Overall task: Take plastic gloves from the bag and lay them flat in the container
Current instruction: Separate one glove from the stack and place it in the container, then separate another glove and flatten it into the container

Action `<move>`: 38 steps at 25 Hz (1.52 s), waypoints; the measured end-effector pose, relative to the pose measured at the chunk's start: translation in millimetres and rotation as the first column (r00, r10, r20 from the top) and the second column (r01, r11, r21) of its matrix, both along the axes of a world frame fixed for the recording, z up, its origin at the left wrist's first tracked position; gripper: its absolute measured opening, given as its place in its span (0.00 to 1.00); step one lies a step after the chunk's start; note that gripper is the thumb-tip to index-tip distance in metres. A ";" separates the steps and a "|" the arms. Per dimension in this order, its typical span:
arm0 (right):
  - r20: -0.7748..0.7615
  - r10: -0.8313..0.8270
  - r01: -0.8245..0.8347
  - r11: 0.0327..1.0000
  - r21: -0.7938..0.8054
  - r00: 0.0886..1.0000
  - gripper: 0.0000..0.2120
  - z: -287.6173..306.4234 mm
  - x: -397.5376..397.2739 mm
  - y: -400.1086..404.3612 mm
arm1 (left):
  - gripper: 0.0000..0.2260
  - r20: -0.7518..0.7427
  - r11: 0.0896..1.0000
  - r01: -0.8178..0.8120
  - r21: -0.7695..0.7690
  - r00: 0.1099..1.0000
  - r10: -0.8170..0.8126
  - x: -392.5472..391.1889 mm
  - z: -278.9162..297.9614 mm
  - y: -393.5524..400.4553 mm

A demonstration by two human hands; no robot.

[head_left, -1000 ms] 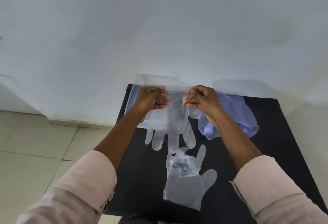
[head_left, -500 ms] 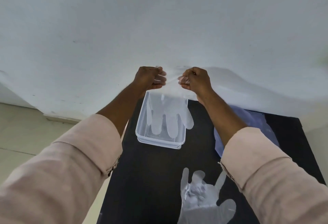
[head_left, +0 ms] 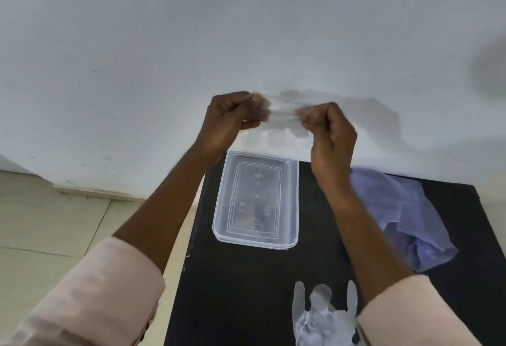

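Note:
My left hand (head_left: 228, 124) and my right hand (head_left: 330, 137) each pinch one corner of a clear plastic glove (head_left: 279, 126), stretched between them in the air against the wall. The glove is blurred; its fingers hang down just above the far rim of the clear rectangular container (head_left: 293, 203). The container stands on the black table (head_left: 241, 285) and looks bare inside. A second clear glove (head_left: 320, 315) lies flat on the table near the front, partly behind my right sleeve. The bluish plastic bag (head_left: 405, 217) lies crumpled to the right of the container.
A white wall (head_left: 246, 30) rises directly behind the table. Pale floor tiles (head_left: 54, 230) lie to the left, below the table's left edge. The table's right part beyond the bag is dark and bare.
Both hands have lifted the glove from over the container, up and away towards the wall. The view has tilted, so the container now shows whole and bare.

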State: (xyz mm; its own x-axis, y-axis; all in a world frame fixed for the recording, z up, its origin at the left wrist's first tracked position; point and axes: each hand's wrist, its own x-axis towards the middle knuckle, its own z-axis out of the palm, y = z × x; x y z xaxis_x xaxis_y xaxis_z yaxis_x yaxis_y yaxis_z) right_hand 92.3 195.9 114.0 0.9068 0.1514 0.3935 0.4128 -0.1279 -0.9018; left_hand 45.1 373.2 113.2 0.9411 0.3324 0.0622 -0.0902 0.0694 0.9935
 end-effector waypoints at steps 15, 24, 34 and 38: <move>-0.212 0.242 -0.311 0.526 -0.791 0.947 0.12 -135.0 -43.5 -28.5 | 0.14 -0.477 0.423 0.555 0.716 0.832 -0.283 -37.5 -138.9 -5.3; -0.376 0.445 -0.343 -0.156 -0.926 0.812 0.20 -129.1 -44.1 -23.6 | 0.23 -0.756 -0.396 0.658 0.641 0.631 -0.175 -46.7 -147.5 -9.9; -0.584 0.432 -0.250 -0.615 -0.748 0.687 0.21 -127.9 -40.5 -19.3 | 0.24 -0.835 -0.561 0.658 0.502 0.538 -0.116 -56.0 -153.7 -10.4; -0.576 0.426 -0.256 -0.602 -0.756 0.698 0.22 -125.7 -40.5 -17.2 | 0.25 -0.854 -0.549 0.687 0.476 0.511 -0.100 -54.2 -145.0 -13.2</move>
